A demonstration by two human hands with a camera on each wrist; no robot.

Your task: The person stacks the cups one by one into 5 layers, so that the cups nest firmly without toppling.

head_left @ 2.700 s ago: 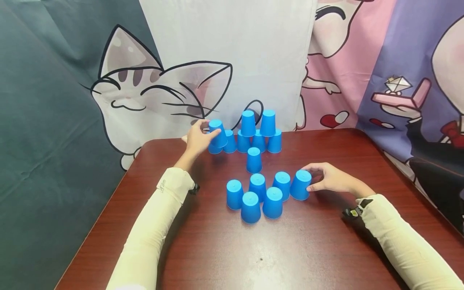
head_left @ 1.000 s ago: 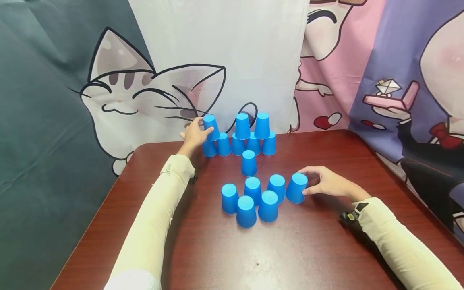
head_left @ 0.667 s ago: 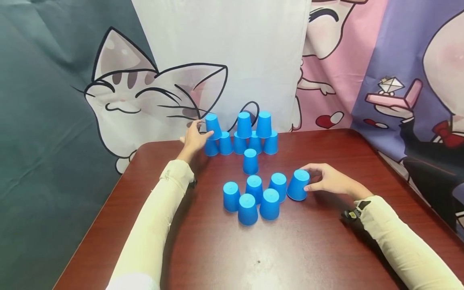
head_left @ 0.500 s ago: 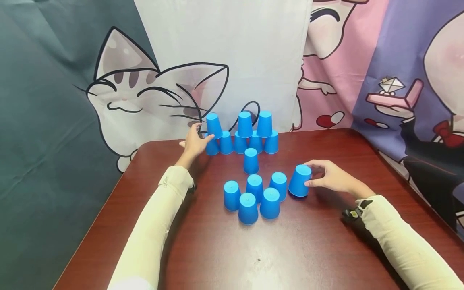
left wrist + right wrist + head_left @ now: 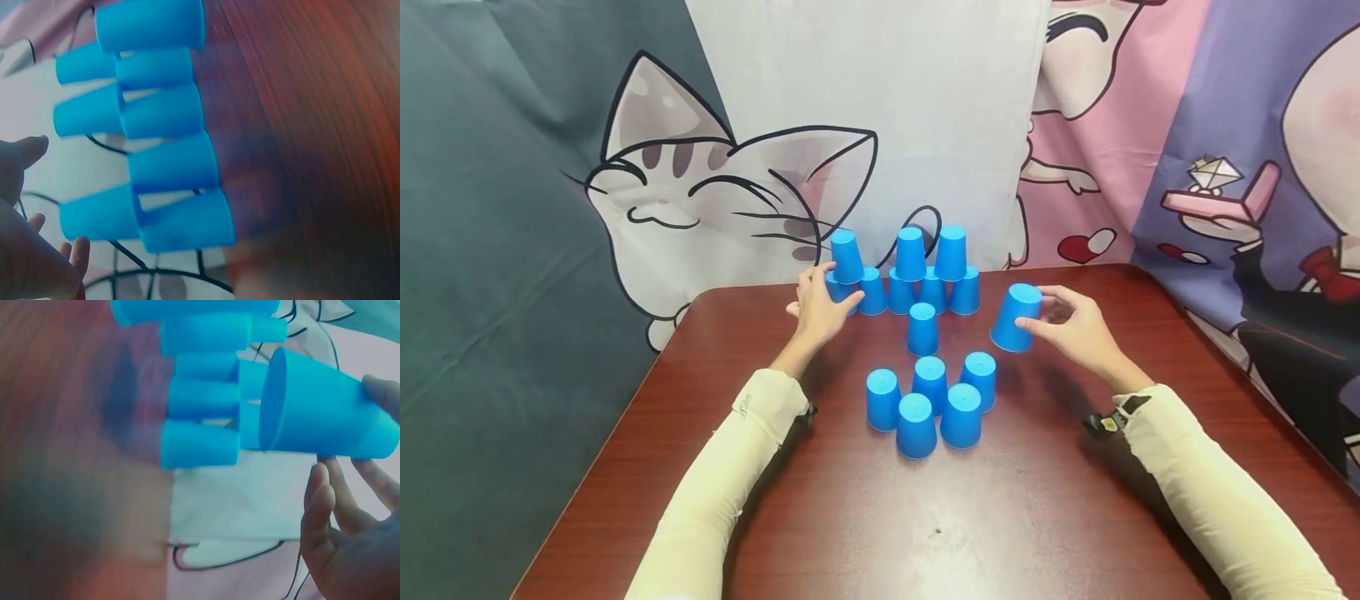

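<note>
My right hand (image 5: pixel 1082 333) pinches an upside-down blue cup (image 5: pixel 1017 318) between thumb and fingers. That cup is lifted off the table and slightly tilted; its rim faces the back row in the right wrist view. Far left, my left hand (image 5: pixel 820 308) is spread beside an upper cup (image 5: pixel 847 258), which stands across two lower ones. In the left wrist view the fingers (image 5: pixel 80 253) appear just off that cup or barely touching it. Two more upper cups (image 5: pixel 911 255) sit on the right part of the back row (image 5: pixel 932 292).
A single blue cup (image 5: pixel 922 330) stands in front of the back row. Nearer, several upside-down cups (image 5: pixel 961 417) form a group on the brown table (image 5: pixel 850 517). A printed cloth (image 5: pixel 955 108) hangs right behind the table.
My right hand has lifted its cup from beside the front group and carried it toward the back. My left hand has let go of the upper left cup and drawn back slightly.
</note>
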